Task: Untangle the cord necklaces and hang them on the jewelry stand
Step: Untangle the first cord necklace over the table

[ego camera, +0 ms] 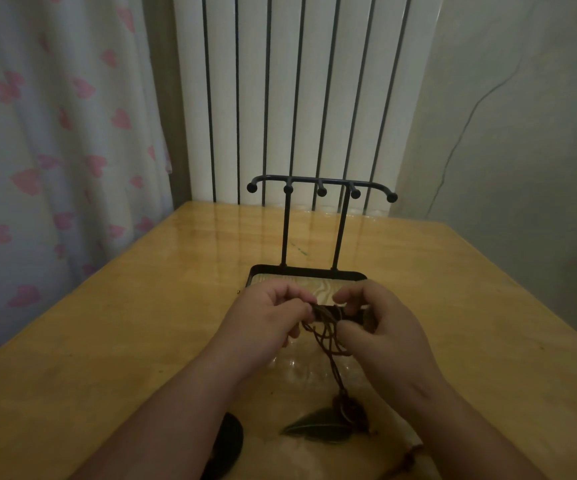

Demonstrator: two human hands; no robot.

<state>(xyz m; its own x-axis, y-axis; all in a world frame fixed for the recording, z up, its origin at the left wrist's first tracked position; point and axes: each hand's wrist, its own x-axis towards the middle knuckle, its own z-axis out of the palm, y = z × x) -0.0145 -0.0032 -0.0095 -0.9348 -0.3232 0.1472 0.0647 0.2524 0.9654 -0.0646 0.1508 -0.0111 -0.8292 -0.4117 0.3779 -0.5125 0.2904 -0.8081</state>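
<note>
The left hand [273,313] and right hand [382,329] meet just above the counter [107,341]. The left pinches the brown cord necklaces [325,329] at its fingertips; the right, just beside it, grips the same tangle with curled fingers. From between the 2 hands the cords trail back toward the person to a dark leaf pendant [318,426] lying under the right wrist. Just beyond the knuckles stands the black jewelry stand [285,230] with 5 knobbed pegs
</note>
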